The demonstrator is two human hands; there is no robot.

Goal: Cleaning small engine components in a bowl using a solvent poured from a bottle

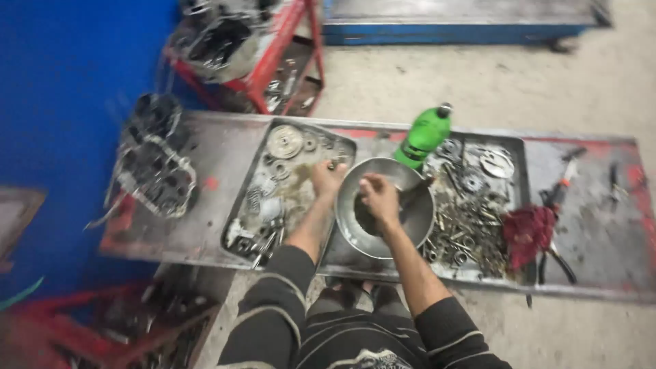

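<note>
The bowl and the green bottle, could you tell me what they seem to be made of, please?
Bowl: likely bare metal, grey with a dull sheen, rim held by the left hand. Bottle: probably plastic, glossy translucent green with a dark cap.

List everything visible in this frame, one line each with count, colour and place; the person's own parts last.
metal bowl: one, silver, centre of bench
left tray: one, grey, holds gears and small parts
right tray: one, grey, full of bolts, washers and discs
bottle: one, green, behind the bowl
rag: one, dark red, right of the right tray
pliers: one, red and black handles, by the rag
engine casing: one, grey-black, bench's left end
bench: one, grey metal, red paint marks
red stand: one, behind the bench, carries another engine part
left hand: at the left tray's edge, by the bowl rim
right hand: inside the bowl
</note>
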